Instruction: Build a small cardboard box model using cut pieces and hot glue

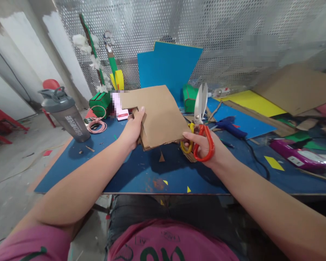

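Brown cardboard pieces (163, 116), seemingly stacked, are held up over the blue table (119, 177). My left hand (136, 127) grips their left edge, its thumb on top beside a notch at the corner. At the lower right corner, the thumb of my right hand (203, 145) presses on the cardboard. That same hand has red-handled scissors (200, 105) in it, blades pointing up and parted a little. A yellow loop (189, 139), perhaps another handle or a tape roll, shows beside the red handle. Some fingers of both hands are hidden behind the cardboard.
A grey shaker bottle (67, 116) and a pink cable (97, 125) are at the left. Blue boards (168, 65) lean against the perforated metal wall. To the right lie a blue glue gun (230, 127), a purple device (299, 154) and cardboard sheets (296, 88). Yellow scraps (189, 189) dot the front edge.
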A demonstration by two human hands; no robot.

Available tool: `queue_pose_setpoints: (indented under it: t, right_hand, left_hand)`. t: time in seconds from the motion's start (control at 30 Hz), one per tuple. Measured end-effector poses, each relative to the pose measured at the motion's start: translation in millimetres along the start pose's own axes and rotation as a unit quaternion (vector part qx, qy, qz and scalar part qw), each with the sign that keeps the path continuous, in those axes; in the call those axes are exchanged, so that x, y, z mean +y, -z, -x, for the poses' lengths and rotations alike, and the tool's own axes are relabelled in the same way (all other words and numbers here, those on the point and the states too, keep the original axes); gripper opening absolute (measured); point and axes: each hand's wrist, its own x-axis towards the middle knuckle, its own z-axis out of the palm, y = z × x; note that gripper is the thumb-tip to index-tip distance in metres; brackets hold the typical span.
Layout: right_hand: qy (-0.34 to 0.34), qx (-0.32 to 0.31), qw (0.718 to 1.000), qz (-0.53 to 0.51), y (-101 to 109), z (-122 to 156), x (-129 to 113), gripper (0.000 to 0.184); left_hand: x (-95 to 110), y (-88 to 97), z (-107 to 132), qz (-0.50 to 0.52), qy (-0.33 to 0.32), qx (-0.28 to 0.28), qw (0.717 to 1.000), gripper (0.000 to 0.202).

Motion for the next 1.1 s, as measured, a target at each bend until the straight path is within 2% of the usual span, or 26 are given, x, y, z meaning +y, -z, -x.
queue_pose_setpoints:
  t: [0.23,0.4,0.5,0.9,1.1]
  right_hand:
    - [0.02,-0.001,0.999,0.031,-1.2,2.9,-3.9,0.049]
    - [0.018,-0.022,0.998,0.049,-2.2,4.7,-7.5,0.05]
    - [0.023,-0.025,0.998,0.057,-3.1,5.3,-8.9,0.052]
    - [0.017,-0.033,0.998,0.057,-2.9,3.4,-6.7,0.061]
    - [0.032,-0.061,0.995,0.066,-2.7,5.1,-8.0,0.062]
  left_hand:
    - [1.2,-2.0,0.6,-0.004,0.009,0.009,1.0,0.057]
    - [0.7,-3.2,1.0,0.003,0.065,-0.013,0.998,0.046]
    - [-0.9,-3.5,0.1,0.009,0.096,-0.001,0.995,0.041]
    - [-0.7,-2.1,-1.8,0.01,0.13,-0.01,0.991,0.042]
    - [-2.0,-1.0,-3.4,0.015,0.156,-0.011,0.988,0.041]
